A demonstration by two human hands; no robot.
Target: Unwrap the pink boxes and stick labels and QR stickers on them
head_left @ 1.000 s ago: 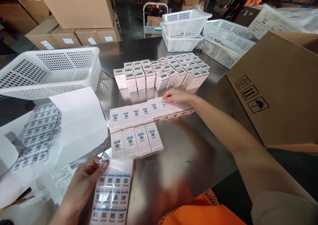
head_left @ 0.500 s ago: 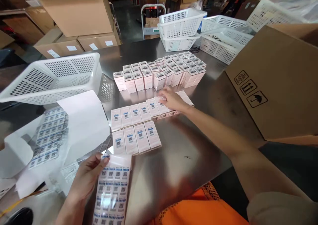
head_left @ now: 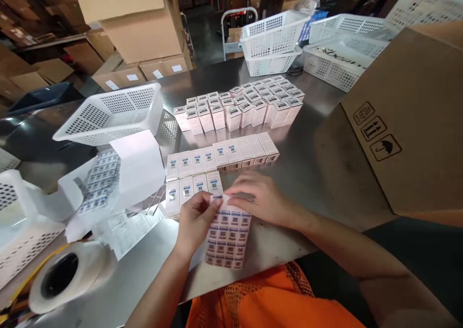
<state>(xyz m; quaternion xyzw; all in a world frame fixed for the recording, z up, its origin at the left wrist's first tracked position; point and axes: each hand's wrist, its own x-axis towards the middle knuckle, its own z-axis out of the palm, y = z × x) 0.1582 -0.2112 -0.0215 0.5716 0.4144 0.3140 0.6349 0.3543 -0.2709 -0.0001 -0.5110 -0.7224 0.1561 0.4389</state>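
Observation:
My left hand (head_left: 195,222) pinches the top left corner of a sheet of QR-code stickers (head_left: 226,241) between thumb and fingers. My right hand (head_left: 264,200) is closed at the sheet's top edge, thumb and fingertips against it; whether a single sticker is between them cannot be made out. Just beyond lies a row of small pale pink boxes (head_left: 244,149). The boxes on its left bear QR stickers, while those at the right end have plain tops. A shorter row of stickered boxes (head_left: 186,193) lies in front, partly behind my left hand.
Upright pink boxes (head_left: 235,118) stand grouped farther back. A white basket (head_left: 112,116), paper with more sticker sheets (head_left: 103,178) and a tape roll (head_left: 68,275) are at left. At right stands a large carton (head_left: 394,125); stacked white baskets (head_left: 273,41) are behind.
My right hand has come back from the row of boxes to the sheet's top edge. My left hand and the sheet have moved right and up. One more box in the row now shows its sticker.

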